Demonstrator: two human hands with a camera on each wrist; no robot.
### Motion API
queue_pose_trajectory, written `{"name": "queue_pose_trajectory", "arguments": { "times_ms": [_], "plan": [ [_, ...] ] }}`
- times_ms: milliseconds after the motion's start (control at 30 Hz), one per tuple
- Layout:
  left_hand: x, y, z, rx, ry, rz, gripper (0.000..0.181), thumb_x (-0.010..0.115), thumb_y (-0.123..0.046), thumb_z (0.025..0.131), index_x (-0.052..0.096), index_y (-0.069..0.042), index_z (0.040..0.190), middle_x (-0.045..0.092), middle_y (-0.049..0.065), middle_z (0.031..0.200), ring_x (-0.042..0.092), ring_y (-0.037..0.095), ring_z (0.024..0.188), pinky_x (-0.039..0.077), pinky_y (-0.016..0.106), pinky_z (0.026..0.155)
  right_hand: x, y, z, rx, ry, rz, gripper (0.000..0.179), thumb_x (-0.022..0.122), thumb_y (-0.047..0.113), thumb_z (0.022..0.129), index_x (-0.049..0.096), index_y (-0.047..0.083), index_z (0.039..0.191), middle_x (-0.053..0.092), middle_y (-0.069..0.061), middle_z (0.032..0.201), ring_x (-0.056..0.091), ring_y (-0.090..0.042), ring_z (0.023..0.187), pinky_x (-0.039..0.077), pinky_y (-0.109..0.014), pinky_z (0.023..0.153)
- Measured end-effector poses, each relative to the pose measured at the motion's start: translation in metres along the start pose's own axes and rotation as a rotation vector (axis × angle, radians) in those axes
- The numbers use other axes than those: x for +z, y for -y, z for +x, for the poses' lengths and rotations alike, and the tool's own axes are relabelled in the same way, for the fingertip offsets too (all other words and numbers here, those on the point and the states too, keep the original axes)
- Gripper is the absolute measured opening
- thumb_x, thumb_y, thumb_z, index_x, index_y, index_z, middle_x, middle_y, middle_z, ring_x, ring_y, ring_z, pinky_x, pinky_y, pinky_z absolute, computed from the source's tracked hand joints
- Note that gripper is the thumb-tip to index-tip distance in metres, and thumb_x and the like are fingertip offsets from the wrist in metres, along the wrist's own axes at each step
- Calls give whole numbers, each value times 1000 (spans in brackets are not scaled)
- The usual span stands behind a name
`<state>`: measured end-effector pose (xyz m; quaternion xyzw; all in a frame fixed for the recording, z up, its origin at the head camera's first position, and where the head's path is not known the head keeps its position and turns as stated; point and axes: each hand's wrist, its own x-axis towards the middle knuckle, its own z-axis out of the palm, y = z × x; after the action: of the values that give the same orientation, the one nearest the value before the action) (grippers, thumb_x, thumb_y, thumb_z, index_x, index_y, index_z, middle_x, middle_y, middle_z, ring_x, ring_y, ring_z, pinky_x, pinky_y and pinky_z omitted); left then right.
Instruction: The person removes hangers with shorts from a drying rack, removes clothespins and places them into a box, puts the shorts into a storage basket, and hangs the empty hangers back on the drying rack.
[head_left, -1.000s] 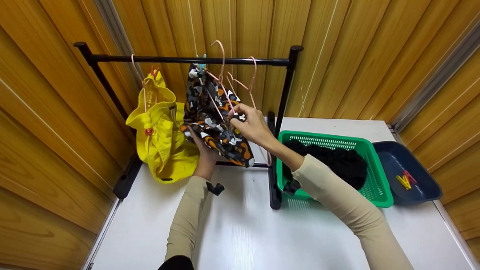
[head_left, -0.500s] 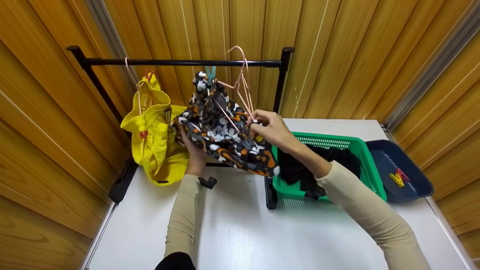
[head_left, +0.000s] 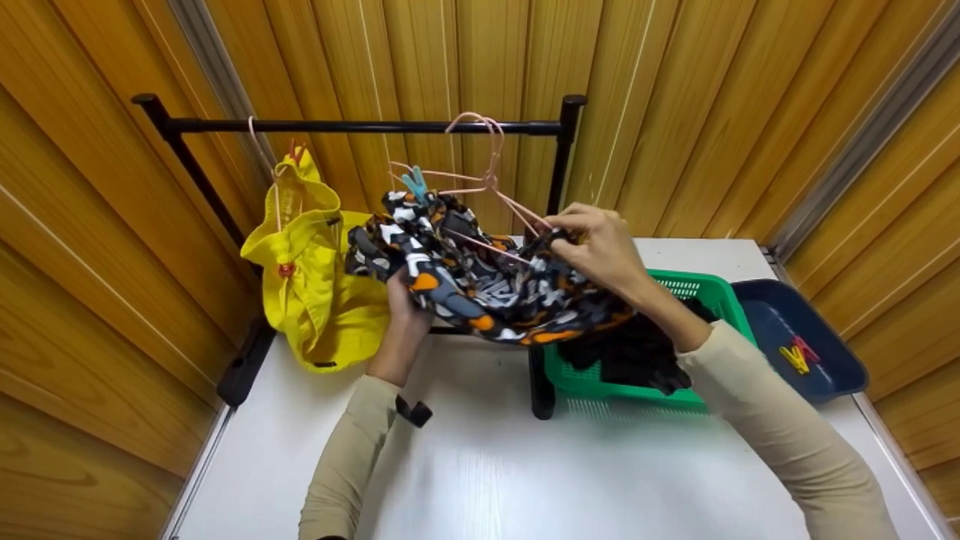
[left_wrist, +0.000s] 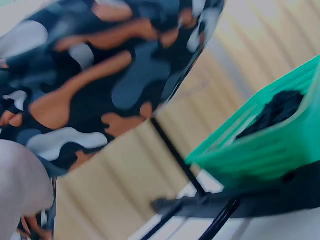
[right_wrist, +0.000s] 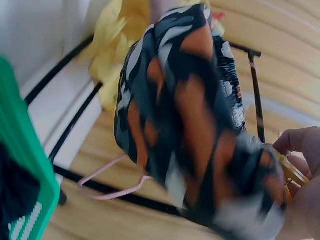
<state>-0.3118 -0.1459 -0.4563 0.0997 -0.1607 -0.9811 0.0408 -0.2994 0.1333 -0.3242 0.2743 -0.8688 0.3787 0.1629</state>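
Camouflage-print shorts (head_left: 480, 292) with a gathered waist hang on a pink hanger (head_left: 491, 180), one corner clipped by a teal clothespin (head_left: 415, 184). In the head view two pink hooks overlap at the black rail. My left hand (head_left: 406, 319) holds the shorts from below at the left, its fingers mostly hidden by the cloth. At the other end of the waist my right hand (head_left: 600, 247) pinches the cloth against the hanger. A yellow clothespin (right_wrist: 294, 171) shows by the right fingers in the right wrist view.
Yellow clothing (head_left: 307, 300) hangs at the rail's left with red clothespins. On the right are a green basket (head_left: 739, 307) of black cloth and a navy tray (head_left: 832, 360) with yellow and pink clothespins. The black rack (head_left: 360, 126) stands before wood-look panels.
My right hand has moved right with the waist's edge, spreading the shorts wider. The hanger has shifted right and its clipped corner has dropped. My left hand has moved slightly right.
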Motion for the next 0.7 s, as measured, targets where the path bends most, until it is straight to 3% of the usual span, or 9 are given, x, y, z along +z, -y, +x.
{"name": "queue_pose_trajectory", "arguments": {
  "times_ms": [67, 167, 300, 400, 467, 567, 700],
  "plan": [
    [9, 11, -9, 17, 0, -10, 33, 31, -8, 101, 59, -7, 84, 57, 0, 70, 54, 12, 62, 45, 24, 61, -9, -7, -1, -12, -33, -42, 28, 70, 2, 84, 80, 6, 109, 75, -12, 104, 62, -24, 84, 39, -24, 69],
    [17, 33, -20, 49, -17, 61, 29, 30, -7, 98, 56, -9, 88, 58, -2, 73, 55, 10, 65, 45, 22, 62, -23, -20, -3, -24, -88, -96, 24, 72, 2, 83, 81, 6, 105, 76, -12, 103, 65, -26, 85, 41, -27, 71],
    [25, 65, -32, 18, -30, 161, 24, 29, -7, 98, 53, -10, 98, 61, -3, 85, 58, 9, 75, 48, 22, 69, -39, -40, -12, -33, -155, -151, 20, 74, 1, 81, 81, 4, 100, 76, -14, 101, 69, -33, 93, 48, -38, 82],
    [31, 86, -38, -32, -18, 213, 23, 30, -5, 98, 52, -9, 104, 62, -1, 94, 59, 10, 84, 50, 23, 76, -50, -58, -20, -15, -208, -155, 18, 74, -2, 80, 80, 2, 96, 76, -17, 100, 67, -35, 96, 46, -41, 87],
    [35, 100, -42, -65, -2, 259, 23, 31, -4, 97, 52, -10, 102, 62, -1, 96, 58, 10, 87, 49, 23, 78, -58, -71, -24, 4, -252, -140, 15, 74, -4, 79, 80, 0, 92, 75, -18, 99, 64, -28, 94, 42, -36, 87],
    [43, 121, -48, -140, 21, 321, 21, 35, -5, 97, 55, -12, 97, 62, -1, 96, 58, 11, 89, 48, 26, 82, -70, -90, -28, 32, -336, -107, 10, 72, -7, 78, 78, -2, 85, 75, -17, 95, 56, -8, 90, 35, -25, 85],
    [54, 153, -54, -222, 77, 368, 21, 39, -3, 95, 57, -13, 91, 60, -1, 93, 55, 13, 87, 46, 28, 83, -89, -114, -34, 77, -459, -103, 9, 67, -9, 78, 75, -4, 78, 70, 9, 85, 44, 11, 83, 29, -19, 82]
  ]
}}
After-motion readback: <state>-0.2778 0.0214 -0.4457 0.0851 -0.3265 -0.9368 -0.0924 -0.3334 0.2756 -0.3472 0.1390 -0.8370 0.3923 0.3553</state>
